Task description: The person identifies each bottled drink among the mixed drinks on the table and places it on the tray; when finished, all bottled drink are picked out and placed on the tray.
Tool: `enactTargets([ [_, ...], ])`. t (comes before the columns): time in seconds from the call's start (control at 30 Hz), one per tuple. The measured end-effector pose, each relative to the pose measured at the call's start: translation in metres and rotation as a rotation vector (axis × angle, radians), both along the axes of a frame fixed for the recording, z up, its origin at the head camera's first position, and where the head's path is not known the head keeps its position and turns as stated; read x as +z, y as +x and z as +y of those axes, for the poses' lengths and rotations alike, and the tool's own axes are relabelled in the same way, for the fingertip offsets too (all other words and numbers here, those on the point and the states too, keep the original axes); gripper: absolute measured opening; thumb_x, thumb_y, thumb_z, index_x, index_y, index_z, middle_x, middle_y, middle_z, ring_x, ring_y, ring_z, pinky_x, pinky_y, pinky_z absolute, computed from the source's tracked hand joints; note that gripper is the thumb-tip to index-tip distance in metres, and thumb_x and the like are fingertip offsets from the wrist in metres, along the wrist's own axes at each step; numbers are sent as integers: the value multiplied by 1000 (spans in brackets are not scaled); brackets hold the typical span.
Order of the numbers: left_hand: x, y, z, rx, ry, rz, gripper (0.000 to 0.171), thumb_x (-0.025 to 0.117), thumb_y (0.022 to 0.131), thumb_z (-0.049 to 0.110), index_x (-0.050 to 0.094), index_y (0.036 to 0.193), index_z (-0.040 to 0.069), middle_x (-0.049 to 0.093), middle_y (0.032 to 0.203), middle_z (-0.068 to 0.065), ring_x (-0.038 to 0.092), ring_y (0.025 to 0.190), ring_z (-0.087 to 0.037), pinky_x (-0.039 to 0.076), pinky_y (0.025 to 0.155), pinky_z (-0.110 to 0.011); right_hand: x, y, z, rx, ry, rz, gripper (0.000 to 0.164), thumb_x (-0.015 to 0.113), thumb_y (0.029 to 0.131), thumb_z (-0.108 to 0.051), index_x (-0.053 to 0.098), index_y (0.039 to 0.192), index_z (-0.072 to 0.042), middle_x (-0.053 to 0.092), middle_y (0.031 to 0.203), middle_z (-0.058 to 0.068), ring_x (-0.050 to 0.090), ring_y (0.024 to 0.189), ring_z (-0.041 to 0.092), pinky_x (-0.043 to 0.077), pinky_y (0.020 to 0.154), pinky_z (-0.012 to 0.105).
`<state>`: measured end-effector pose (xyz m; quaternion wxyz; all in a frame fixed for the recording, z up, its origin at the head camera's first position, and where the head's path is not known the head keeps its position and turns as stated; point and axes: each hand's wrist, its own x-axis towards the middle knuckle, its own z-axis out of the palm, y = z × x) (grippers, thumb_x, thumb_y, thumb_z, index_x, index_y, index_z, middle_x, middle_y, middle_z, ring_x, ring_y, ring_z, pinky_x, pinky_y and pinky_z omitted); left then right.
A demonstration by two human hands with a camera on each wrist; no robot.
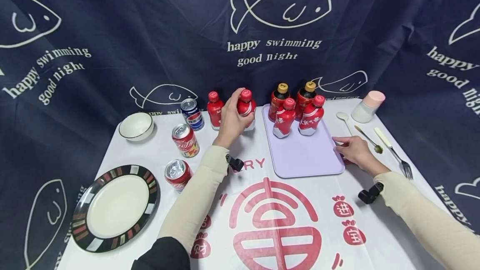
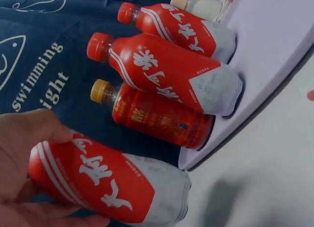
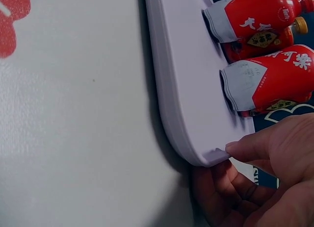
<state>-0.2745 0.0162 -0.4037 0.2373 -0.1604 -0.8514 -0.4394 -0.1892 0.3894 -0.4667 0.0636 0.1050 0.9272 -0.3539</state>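
My left hand (image 1: 233,122) grips a red-and-white bottle (image 2: 113,180) round its upper body, just left of the lilac tray. On the tray (image 1: 305,161) stand two red-and-white bottles (image 1: 284,120) in front and two gold-capped dark drink bottles (image 1: 278,101) behind. With thumb on top and fingers beneath, my right hand (image 1: 354,151) pinches the tray's right rim, seen close up in the right wrist view. Another red-capped bottle (image 1: 214,109) stands left of my left hand, partly behind it.
Left of my left arm are a blue can (image 1: 193,116), two red cans (image 1: 185,141), a white bowl (image 1: 136,127) and a dark-rimmed plate (image 1: 118,207). Beyond my right hand lie a white spoon (image 1: 343,118), a gold spoon (image 1: 369,140), a fork (image 1: 397,157) and a pink-lidded jar (image 1: 368,107).
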Motion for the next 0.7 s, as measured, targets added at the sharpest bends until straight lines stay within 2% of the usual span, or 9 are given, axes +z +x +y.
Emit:
enactTargets([
  [0.17, 5, 7, 1, -82, -13, 38, 73, 79, 65, 15, 46, 129, 23, 59, 119, -4, 55, 102, -14, 46, 87, -30, 2, 0, -2, 4, -17, -13, 43, 57, 86, -8, 51, 127, 1, 63, 90, 21, 57, 65, 15, 53, 54, 32],
  [0.4, 6, 16, 10, -245, 11, 62, 73, 80, 66, 16, 45, 130, 21, 58, 117, -2, 56, 101, -11, 47, 85, -23, 3, 0, -1, 12, -10, 2, 42, 57, 85, -7, 52, 126, 2, 64, 84, 16, 55, 64, 15, 52, 52, 30],
  [0.63, 3, 26, 23, -450, 68, 67, 73, 80, 66, 18, 45, 130, 23, 54, 122, 4, 54, 103, -6, 49, 81, -20, 3, 0, -1, 0, -20, 17, 43, 58, 84, -7, 52, 126, 0, 62, 98, 25, 59, 67, 14, 53, 53, 32],
  [0.7, 4, 29, 29, -487, 67, 74, 73, 80, 66, 19, 45, 130, 24, 54, 122, 4, 52, 105, -4, 48, 82, -20, 3, 0, -1, 3, -26, 17, 43, 58, 84, -7, 52, 126, 1, 63, 96, 25, 59, 67, 14, 53, 53, 32],
])
